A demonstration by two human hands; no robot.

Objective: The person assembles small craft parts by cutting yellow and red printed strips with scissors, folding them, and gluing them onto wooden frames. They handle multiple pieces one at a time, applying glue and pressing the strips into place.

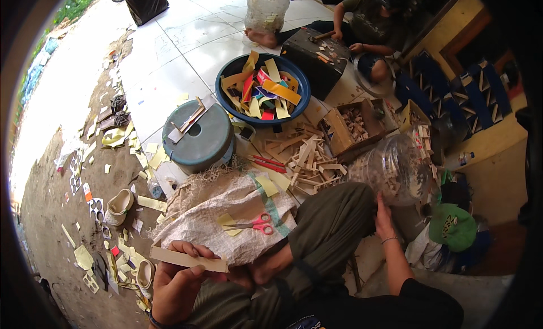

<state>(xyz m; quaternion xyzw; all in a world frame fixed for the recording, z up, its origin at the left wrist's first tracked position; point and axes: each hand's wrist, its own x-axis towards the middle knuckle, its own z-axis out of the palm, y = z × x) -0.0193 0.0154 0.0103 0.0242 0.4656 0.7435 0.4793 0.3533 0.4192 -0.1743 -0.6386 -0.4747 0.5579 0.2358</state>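
My left hand (178,281) grips a flat pale wooden strip (189,259) at the lower left, over my green trouser leg. My right hand (385,216) reaches out to the right and touches the side of a big clear plastic jar (396,165) filled with small wooden pieces. Between the hands lies a woven white sack (226,210) with pink-handled scissors (257,223) and yellow scraps on it. A heap of cut wooden sticks (308,159) is spread on the floor beyond the sack.
A blue basin (226,80) holds coloured strips. Beside it stands an upturned grey-green bucket (198,136). A cardboard box (353,125) holds small wood pieces. Another person (367,29) sits at the back with a hammer at a dark box. Scraps litter the ground at left.
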